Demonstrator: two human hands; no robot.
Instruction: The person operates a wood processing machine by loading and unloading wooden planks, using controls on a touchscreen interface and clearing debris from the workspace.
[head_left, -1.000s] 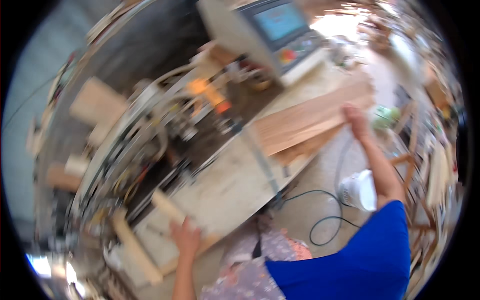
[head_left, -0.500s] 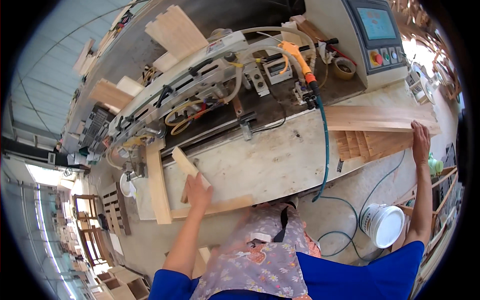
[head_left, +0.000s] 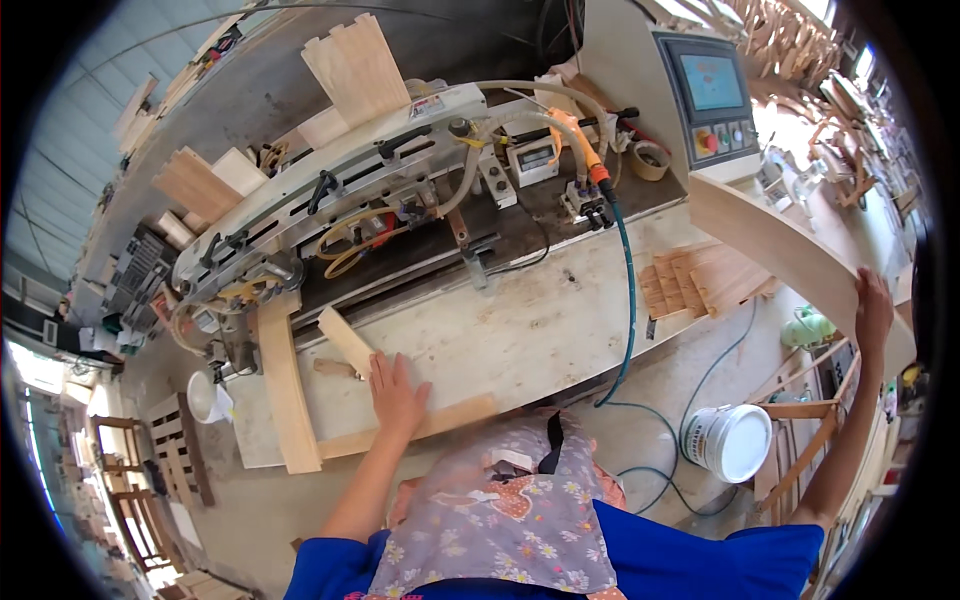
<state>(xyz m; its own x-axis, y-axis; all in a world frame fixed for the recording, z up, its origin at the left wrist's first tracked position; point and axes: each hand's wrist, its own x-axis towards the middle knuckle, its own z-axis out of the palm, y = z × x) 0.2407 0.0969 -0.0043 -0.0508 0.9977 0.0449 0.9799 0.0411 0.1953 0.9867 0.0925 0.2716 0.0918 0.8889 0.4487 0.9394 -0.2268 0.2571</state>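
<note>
My right hand (head_left: 873,312), at the far right, grips the end of a long pale wooden board (head_left: 780,245). The board is lifted and tilted on edge, its other end close to the control panel. Under its left part lies a fanned stack of shorter wooden boards (head_left: 690,280) on the table. My left hand (head_left: 399,396) is open and flat near the table's front edge, fingers spread, its fingertips at the lower end of a short wooden block (head_left: 346,340). Beside that block lies a small wooden-handled piece (head_left: 333,368), partly hidden.
A pale worktable (head_left: 520,335) runs before a clamping machine (head_left: 350,180) with hoses. Wooden strips (head_left: 286,385) frame the table's left corner. An orange air gun (head_left: 575,135) with a blue hose hangs behind. A control panel (head_left: 708,95) stands back right; a white bucket (head_left: 735,443) is on the floor.
My right hand has raised the long board off the stack and drawn it to the right, tilting it. My left hand has flattened and spread its fingers by the short block. The view has shifted slightly.
</note>
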